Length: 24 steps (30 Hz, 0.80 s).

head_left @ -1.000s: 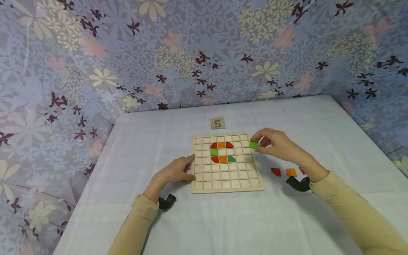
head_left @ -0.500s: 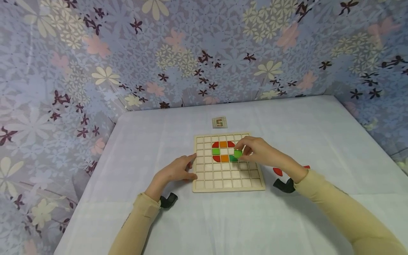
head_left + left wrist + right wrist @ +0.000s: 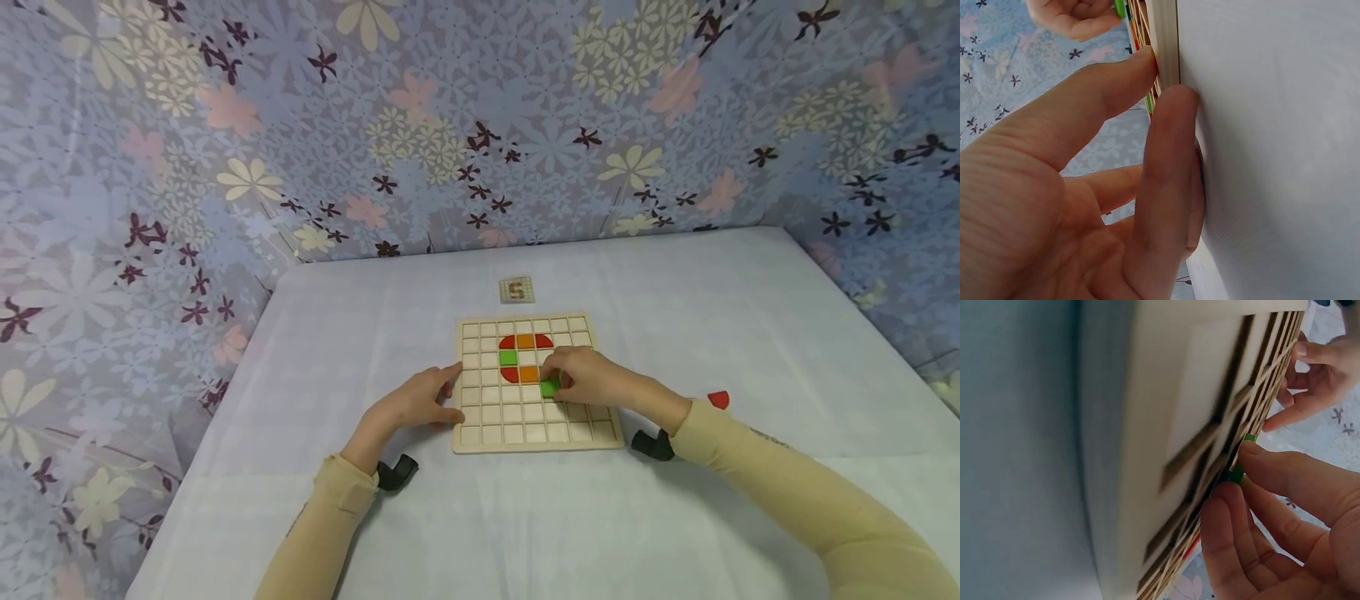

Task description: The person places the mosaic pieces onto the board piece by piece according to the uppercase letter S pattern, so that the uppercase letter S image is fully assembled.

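A pale wooden grid board [image 3: 491,433] lies on the table. My right hand [image 3: 592,377] pinches a light green square tile [image 3: 550,388] between thumb and fingers, low over the grid. In the right wrist view the green tile [image 3: 1238,465] sits at the cell ridges; whether it is seated in a cell I cannot tell. Red quarter-round pieces [image 3: 508,375], orange squares [image 3: 525,341] and another green square [image 3: 508,357] fill cells nearby. The dark green quarter-round is hidden behind my right hand. My left hand [image 3: 416,398] touches the board's left edge with thumb and forefinger spread apart.
Behind the board lies a small pattern card [image 3: 517,290] showing a coloured figure on a grid. A loose red piece [image 3: 718,400] shows beyond my right sleeve, which covers other loose pieces. A floral cloth [image 3: 480,125] hangs behind the table.
My right hand has carried the green tile from the board's right edge leftward and down to the grid cell below the dark green piece. My left hand has stayed at the board's edge.
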### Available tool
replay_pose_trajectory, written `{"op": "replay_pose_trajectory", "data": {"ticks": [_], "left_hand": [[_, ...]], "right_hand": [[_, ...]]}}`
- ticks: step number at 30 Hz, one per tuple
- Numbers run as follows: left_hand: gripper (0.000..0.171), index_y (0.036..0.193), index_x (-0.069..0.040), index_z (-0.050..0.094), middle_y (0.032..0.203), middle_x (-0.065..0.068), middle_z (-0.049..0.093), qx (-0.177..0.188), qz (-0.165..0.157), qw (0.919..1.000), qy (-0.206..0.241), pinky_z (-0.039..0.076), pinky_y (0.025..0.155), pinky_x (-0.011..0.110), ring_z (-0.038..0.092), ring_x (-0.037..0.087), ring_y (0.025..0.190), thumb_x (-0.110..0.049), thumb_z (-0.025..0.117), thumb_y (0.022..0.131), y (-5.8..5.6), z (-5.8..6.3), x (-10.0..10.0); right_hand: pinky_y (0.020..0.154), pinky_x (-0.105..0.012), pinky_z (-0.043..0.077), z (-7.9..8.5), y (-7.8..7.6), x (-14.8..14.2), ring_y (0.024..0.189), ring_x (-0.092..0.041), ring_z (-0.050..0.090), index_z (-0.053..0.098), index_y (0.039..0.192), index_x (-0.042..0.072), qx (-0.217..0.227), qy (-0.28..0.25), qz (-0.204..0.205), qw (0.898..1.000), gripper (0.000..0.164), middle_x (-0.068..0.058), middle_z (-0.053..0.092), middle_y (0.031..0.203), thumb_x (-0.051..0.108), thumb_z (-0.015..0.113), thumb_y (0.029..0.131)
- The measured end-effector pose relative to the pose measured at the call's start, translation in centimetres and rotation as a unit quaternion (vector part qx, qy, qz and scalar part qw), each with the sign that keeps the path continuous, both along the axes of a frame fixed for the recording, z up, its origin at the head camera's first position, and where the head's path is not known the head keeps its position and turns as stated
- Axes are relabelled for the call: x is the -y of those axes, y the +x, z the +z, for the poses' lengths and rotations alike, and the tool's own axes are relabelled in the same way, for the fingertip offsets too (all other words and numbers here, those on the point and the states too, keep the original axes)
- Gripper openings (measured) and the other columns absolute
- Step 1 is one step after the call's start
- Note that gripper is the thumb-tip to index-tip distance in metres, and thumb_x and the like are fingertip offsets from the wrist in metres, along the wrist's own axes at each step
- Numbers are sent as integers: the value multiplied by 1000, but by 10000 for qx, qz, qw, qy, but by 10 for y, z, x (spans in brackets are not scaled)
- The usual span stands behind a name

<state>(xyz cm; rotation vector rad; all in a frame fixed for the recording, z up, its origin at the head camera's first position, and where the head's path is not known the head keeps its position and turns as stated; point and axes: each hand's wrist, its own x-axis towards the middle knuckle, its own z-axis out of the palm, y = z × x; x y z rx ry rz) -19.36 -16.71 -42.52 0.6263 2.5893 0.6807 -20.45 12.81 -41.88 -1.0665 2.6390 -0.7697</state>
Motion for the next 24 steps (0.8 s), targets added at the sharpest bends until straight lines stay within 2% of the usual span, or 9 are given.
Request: {"op": "replay_pose_trajectory", "data": {"ticks": [5, 11, 16, 21, 24], "left_hand": [[82, 146, 1, 31, 89, 3, 49, 49, 39, 10000, 9, 36, 64, 29, 46, 15, 69, -22, 76, 82, 2, 1, -1], [81, 146, 1, 31, 89, 3, 49, 33, 32, 10000, 13, 37, 65, 29, 47, 14, 68, -22, 76, 82, 2, 2, -1], [82, 146, 0, 30, 90, 3, 49, 67, 41, 10000, 36, 37, 65, 29, 48, 14, 67, -22, 76, 82, 2, 2, -1], [82, 146, 0, 30, 90, 3, 49, 74, 17, 10000, 38, 37, 65, 29, 48, 14, 66, -22, 76, 82, 1, 1, -1], [82, 146, 0, 30, 90, 3, 49, 72, 35, 10000, 45, 37, 66, 29, 48, 14, 66, -22, 76, 82, 1, 0, 0]], "right_hand": [[64, -25, 43, -3, 1, 1, 68, -9, 49, 68, 98, 5, -146, 207, 5, 9997, 23, 1, 57, 88, 3, 76, 77], [69, -29, 43, -5, -1, 1, 70, -8, 50, 68, 97, 5, -367, 243, 152, 9989, 22, -1, 59, 93, 4, 77, 76], [71, -30, 43, -3, 0, 0, 71, -9, 51, 68, 97, 5, -249, 198, 134, 9994, 22, -2, 60, 94, 5, 77, 77], [69, -28, 49, 16, -2, -11, 76, -11, 58, 67, 102, 2, -48, -247, -36, 9997, 23, -7, 61, 98, 5, 74, 80], [72, -31, 51, 35, -4, -27, 79, -15, 61, 66, 105, 2, -289, -427, -269, 9983, 25, -9, 62, 99, 6, 73, 82]]}}
